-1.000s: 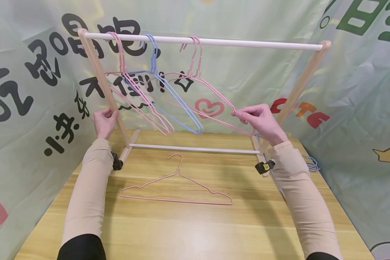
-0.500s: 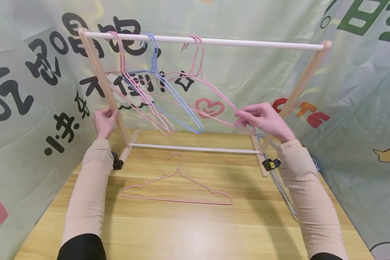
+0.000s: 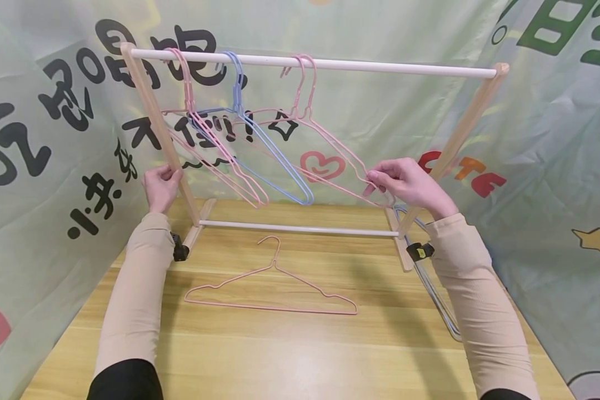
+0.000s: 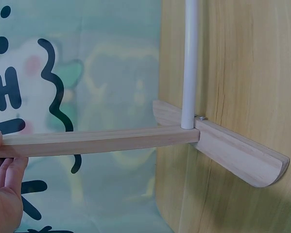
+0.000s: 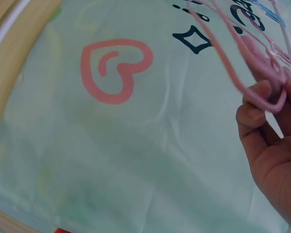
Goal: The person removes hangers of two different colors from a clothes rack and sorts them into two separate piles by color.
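Observation:
My left hand [image 3: 160, 190] grips the left wooden post [image 4: 96, 142] of a hanger rack, fingers under it and thumb on top in the left wrist view. Two pink clothes hangers [image 3: 310, 94] hang from the rack's white top rail [image 3: 380, 66], right of the middle. The fingers of my right hand [image 3: 414, 186] pinch their near shoulder ends; in the right wrist view a pink hanger's bend [image 5: 228, 65] passes between thumb and fingers. To the left hang blue hangers [image 3: 237, 94] and more pink hangers [image 3: 189, 94], with nothing touching them but the rail.
One pink hanger [image 3: 275, 306] lies flat on the wooden table [image 3: 300, 361] in front of the rack. Blue-grey hangers [image 3: 432, 291] lie by the rack's right foot [image 3: 402, 255], partly under my right sleeve. A white lower rail [image 3: 300, 228] joins the feet. Printed cloth surrounds the table.
My right hand has shifted slightly right, and the shoulders of the two pink hangers now show farther apart. More of the blue-grey hangers shows beside my right sleeve. The left hand has stayed put.

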`<state>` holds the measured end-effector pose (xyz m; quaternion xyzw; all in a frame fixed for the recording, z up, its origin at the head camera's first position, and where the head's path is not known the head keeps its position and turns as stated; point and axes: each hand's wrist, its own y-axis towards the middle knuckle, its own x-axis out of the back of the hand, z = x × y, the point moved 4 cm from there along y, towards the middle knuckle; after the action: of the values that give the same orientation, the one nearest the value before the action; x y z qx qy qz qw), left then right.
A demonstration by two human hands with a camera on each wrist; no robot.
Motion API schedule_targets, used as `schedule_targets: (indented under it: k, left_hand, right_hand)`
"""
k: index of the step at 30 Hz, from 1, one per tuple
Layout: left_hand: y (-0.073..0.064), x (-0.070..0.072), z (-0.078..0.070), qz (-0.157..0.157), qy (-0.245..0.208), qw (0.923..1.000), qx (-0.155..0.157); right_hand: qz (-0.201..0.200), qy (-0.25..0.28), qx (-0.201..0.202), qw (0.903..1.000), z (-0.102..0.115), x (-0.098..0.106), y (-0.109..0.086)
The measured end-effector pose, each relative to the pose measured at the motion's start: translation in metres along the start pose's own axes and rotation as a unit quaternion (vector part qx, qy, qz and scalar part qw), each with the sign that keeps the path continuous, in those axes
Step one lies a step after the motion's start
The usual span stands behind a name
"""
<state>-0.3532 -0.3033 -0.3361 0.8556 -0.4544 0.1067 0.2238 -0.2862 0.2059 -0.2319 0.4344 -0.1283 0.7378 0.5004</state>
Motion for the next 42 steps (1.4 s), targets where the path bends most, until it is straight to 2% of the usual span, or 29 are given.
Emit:
schedule_targets:
  k: [4,6,8,10,14,15,17,21,23,27,30,36,42]
  left_hand:
    - [0.000,0.000,-0.001,0.000,-0.003,1.0000,-0.003]
    - [-0.001,0.000,-0.001,0.002,-0.005,1.0000,-0.005]
    - [-0.002,0.001,-0.002,0.005,-0.006,0.9999,-0.006]
    - [-0.002,0.001,-0.002,0.006,-0.006,0.9999,-0.007]
    - [-0.002,0.000,-0.001,0.004,-0.003,0.9999,-0.009]
    - [-0.002,0.000,-0.001,0.004,-0.003,0.9999,-0.010]
    - [-0.001,0.000,0.000,0.000,-0.004,0.9999,-0.013]
    - [0.000,0.000,0.000,-0.011,-0.015,0.9998,-0.010]
    - [0.000,-0.001,0.000,-0.013,-0.015,0.9998,-0.006]
    - [0.000,0.000,0.000,-0.006,-0.006,0.9999,-0.006]
    - [0.000,0.000,-0.001,-0.001,-0.003,1.0000,-0.007]
    - [-0.004,0.001,-0.004,0.006,-0.007,0.9999,-0.007]
    - [-0.002,0.000,-0.002,0.008,-0.010,0.9999,-0.003]
  right_hand:
    - [0.007,0.037,-0.020,0.9991,-0.004,0.001,0.000]
    - [0.006,0.083,-0.028,0.9961,-0.007,0.002,0.000]
    - [0.006,0.145,-0.032,0.9890,-0.012,0.002,0.000]
    - [0.010,0.232,-0.038,0.9720,-0.017,0.001,-0.001]
    - [0.032,0.397,-0.049,0.9161,-0.026,-0.005,-0.001]
    - [0.037,0.431,-0.053,0.9001,-0.028,-0.006,-0.001]
    - [0.043,0.475,-0.061,0.8770,-0.030,-0.009,-0.001]
    - [0.043,0.509,-0.076,0.8561,-0.035,-0.012,-0.002]
    - [0.041,0.521,-0.078,0.8488,-0.037,-0.013,-0.003]
    - [0.035,0.550,-0.078,0.8310,-0.043,-0.012,-0.007]
    - [0.030,0.561,-0.077,0.8234,-0.047,-0.011,-0.011]
    - [0.029,0.561,-0.067,0.8249,-0.055,-0.011,-0.017]
    - [0.022,0.539,-0.059,0.8399,-0.061,-0.013,-0.022]
